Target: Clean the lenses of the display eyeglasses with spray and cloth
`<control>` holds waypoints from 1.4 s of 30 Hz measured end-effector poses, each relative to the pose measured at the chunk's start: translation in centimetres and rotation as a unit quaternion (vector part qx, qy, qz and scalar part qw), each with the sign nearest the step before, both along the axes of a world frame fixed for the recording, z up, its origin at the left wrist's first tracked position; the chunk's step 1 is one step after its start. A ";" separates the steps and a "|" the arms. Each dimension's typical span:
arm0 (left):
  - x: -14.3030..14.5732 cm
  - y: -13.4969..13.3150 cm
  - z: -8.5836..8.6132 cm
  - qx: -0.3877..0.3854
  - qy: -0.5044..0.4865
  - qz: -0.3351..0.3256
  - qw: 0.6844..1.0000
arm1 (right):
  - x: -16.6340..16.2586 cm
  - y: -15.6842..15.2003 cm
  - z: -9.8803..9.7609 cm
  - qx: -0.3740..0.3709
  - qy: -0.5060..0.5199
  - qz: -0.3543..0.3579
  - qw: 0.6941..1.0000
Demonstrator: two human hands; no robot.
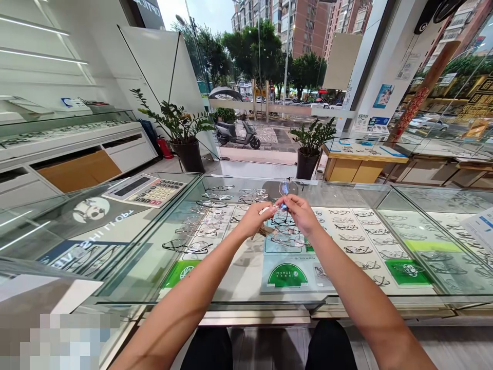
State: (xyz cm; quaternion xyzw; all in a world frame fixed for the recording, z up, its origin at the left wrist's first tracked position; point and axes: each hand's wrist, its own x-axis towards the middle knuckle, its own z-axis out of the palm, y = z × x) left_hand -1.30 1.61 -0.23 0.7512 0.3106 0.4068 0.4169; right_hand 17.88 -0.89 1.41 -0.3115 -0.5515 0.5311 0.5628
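Above the glass counter, both my hands are raised close together around a pair of eyeglasses (285, 188) with clear, bluish-glinting lenses. My right hand (303, 215) pinches the frame between thumb and fingertips. The closed fingers of my left hand (252, 220) meet the eyeglasses from the other side. Something small and white shows at the left fingertips, too small to name. Below that hand is a brownish patch (264, 231) whose kind I cannot make out. More eyeglasses (186, 246) lie to the left of my hands.
The glass display counter (231, 297) spans the front, with rows of spectacle frames (356, 250) inside. A large calculator (144, 189) lies at left. Green signs (287, 275) show under the glass. Potted plants (188, 154) stand beyond, before a window with a parked scooter (236, 132) outside.
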 end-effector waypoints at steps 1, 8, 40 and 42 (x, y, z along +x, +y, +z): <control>0.0 0.0 0.0 0.003 0.000 0.003 1.000 | 0.0 0.0 0.0 0.001 0.000 0.001 1.000; -0.7 -1.0 2.4 -0.020 -0.078 0.068 0.994 | -0.1 -0.3 0.4 -0.020 0.029 0.014 0.999; -26.6 2.2 0.4 -0.054 0.412 0.484 0.770 | 0.7 0.0 -0.1 -0.021 0.016 -0.006 1.000; -26.6 2.2 0.5 -0.056 0.415 0.486 0.767 | 0.7 0.0 -0.1 -0.021 0.019 -0.004 1.000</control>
